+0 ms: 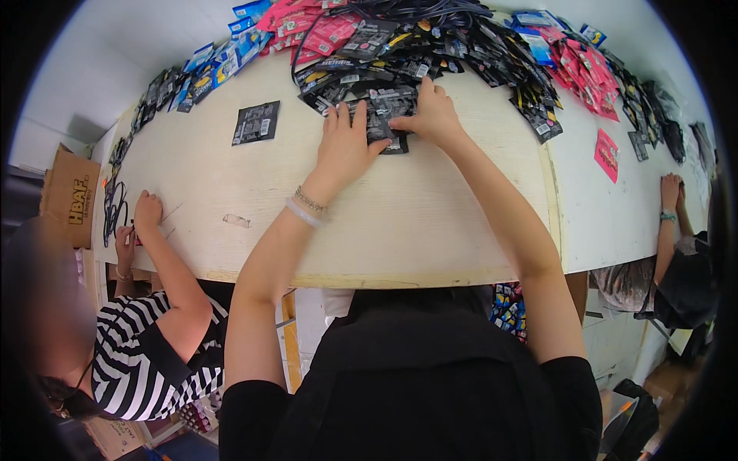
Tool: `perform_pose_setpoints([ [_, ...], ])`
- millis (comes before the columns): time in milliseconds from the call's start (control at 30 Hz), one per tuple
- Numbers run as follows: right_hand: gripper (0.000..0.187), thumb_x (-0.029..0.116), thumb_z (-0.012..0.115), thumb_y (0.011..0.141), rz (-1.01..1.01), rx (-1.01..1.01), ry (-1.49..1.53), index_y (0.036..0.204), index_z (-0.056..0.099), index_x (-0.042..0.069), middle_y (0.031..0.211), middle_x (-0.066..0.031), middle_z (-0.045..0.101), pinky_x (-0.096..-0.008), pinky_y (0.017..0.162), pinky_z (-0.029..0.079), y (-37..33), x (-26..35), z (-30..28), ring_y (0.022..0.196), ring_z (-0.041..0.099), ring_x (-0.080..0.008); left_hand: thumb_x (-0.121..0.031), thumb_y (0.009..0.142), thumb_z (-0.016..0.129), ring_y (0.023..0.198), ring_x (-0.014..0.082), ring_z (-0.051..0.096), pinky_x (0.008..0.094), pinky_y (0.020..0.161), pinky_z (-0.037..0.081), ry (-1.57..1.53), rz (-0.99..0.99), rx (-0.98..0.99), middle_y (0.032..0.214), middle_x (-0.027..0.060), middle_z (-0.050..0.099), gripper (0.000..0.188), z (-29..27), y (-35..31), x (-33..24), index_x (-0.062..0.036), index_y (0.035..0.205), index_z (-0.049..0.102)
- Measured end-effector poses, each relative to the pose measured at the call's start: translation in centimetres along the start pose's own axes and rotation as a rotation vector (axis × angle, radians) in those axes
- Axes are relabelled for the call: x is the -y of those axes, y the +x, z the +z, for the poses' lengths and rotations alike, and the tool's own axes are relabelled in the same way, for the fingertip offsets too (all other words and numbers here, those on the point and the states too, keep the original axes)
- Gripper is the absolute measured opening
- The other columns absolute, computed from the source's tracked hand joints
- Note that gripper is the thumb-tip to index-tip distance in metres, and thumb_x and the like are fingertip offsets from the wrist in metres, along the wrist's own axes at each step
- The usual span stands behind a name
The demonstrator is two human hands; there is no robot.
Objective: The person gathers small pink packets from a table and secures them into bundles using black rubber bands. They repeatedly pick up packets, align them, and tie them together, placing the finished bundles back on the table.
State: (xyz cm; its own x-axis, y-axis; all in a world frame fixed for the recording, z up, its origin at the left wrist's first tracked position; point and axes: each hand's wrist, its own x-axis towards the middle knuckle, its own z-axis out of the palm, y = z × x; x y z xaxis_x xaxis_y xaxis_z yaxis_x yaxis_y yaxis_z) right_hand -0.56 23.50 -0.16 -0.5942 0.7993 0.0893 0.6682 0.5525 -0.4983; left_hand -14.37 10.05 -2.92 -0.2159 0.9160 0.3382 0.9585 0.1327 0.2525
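Observation:
At the front of a large pile, a few overlapping black sachets (391,111) lie between my two hands. My left hand (346,146) rests against their left side, fingers spread and stretched forward, with the thumb near their lower edge. From the right, my right hand (435,117) lays its thumb across the sachets' face. Its index finger points away along their right edge, apart from the thumb, and the other fingertips are partly hidden. Off to the left of my left hand, a single black sachet (256,123) lies flat on the table.
Across the back of the pale table (415,223) spreads a heap of black packets (469,46), with pink packets (323,32) and blue packets (223,61). More pink packets (583,73) are at right. Co-workers' hands (146,215) are at left, and another's (671,192) at right.

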Motion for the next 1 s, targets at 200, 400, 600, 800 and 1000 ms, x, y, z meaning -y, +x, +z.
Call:
perform_pose_setpoints([
  [200,0.096,0.022,0.084,0.062,0.02,0.05,0.18,0.139,0.032,-0.003,0.118,-0.0204,0.055,-0.0365,0.086,0.048,-1.4,-4.4,-1.4,0.103,0.057,-0.0291,-0.034,0.075,0.075,0.132,0.0381,0.037,0.0392,0.105,0.035,-0.365,-0.085,-0.087,0.139,0.0311,0.038,0.079,-3.5,-1.7,2.8,0.0055,0.134,0.041],
  [400,0.047,0.004,0.071,0.07,-0.124,-0.413,0.177,0.116,0.058,0.002,0.109,-0.0112,0.062,-0.0366,0.085,0.048,2.4,-6.4,-0.7,0.105,0.056,-0.0261,-0.029,0.079,0.069,0.103,0.0354,0.059,0.0417,0.085,0.048,-0.365,0.007,-0.068,0.111,0.0198,0.063,0.036,-3.1,2.6,0.4,-0.0006,0.102,0.065],
  [600,0.069,0.015,0.064,0.071,-0.253,-0.203,-0.214,0.137,0.046,0.025,0.15,-0.0036,0.033,-0.061,0.1,0.031,8.3,-5.9,1.0,0.131,0.033,-0.0347,-0.056,0.072,0.07,0.124,0.0419,0.04,0.0531,0.092,0.042,-0.15,-0.094,0.146,0.132,0.0289,0.043,0.091,0.0,7.0,-4.9,0.0,0.136,0.037],
  [800,0.067,0.014,0.069,0.071,-0.608,-0.002,-0.249,0.134,0.049,0.018,0.141,-0.0076,0.045,-0.0508,0.101,0.036,6.3,-8.5,-2.2,0.134,0.034,-0.0329,-0.047,0.075,0.07,0.129,0.0409,0.036,0.057,0.1,0.035,-0.107,0.008,0.175,0.138,0.0203,0.043,0.073,0.5,5.4,-1.8,-0.003,0.13,0.048],
  [1000,0.079,0.031,0.074,0.074,-0.269,-0.242,-0.435,0.143,0.035,0.027,0.149,-0.0102,0.033,-0.0639,0.097,0.032,9.4,-12.2,-5.8,0.131,0.04,-0.0311,-0.041,0.076,0.071,0.125,0.0412,0.042,0.0442,0.102,0.037,-0.097,0.095,0.01,0.133,0.0254,0.047,0.068,0.2,4.7,-3.2,0.0013,0.125,0.051],
])
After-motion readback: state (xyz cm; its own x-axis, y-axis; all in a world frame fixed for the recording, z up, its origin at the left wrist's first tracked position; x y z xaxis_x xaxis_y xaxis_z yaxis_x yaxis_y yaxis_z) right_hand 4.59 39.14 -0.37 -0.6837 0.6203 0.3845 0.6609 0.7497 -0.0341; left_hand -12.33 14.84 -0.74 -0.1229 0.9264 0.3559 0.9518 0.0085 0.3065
